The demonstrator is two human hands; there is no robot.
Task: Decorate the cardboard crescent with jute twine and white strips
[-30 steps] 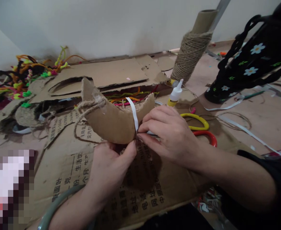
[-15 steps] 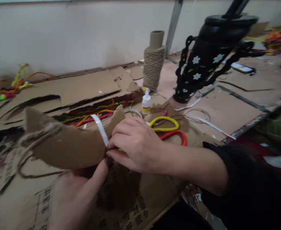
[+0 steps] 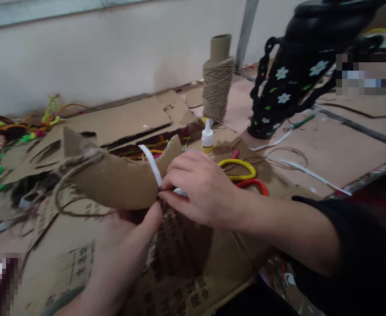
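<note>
A curved cardboard piece [image 3: 123,182], shaped like a crescent, is held upright above a printed cardboard sheet [image 3: 189,263]. Twine [image 3: 58,199] is wound round its left tip and hangs down in a loop. My left hand [image 3: 123,250] grips the lower edge from beneath, thumb at the front and the other fingers hidden behind. A white strip [image 3: 151,164] crosses the front of the piece near its right end. The fingers of my right hand [image 3: 199,188] are closed in a pinch on the strip's lower end, right by my left thumb.
Scissors with a yellow [image 3: 250,164] and a red handle lie beyond my right wrist. A small white bottle [image 3: 207,138], a twine spool [image 3: 217,85] and a black flowered tumbler [image 3: 288,83] stand behind. Colourful pipe cleaners [image 3: 24,136] lie at left, cardboard offcuts [image 3: 133,120] at the back.
The view has shifted, so most things sit further right. Both hands keep their hold on the cardboard piece and the strip, at nearly the same place relative to each other.
</note>
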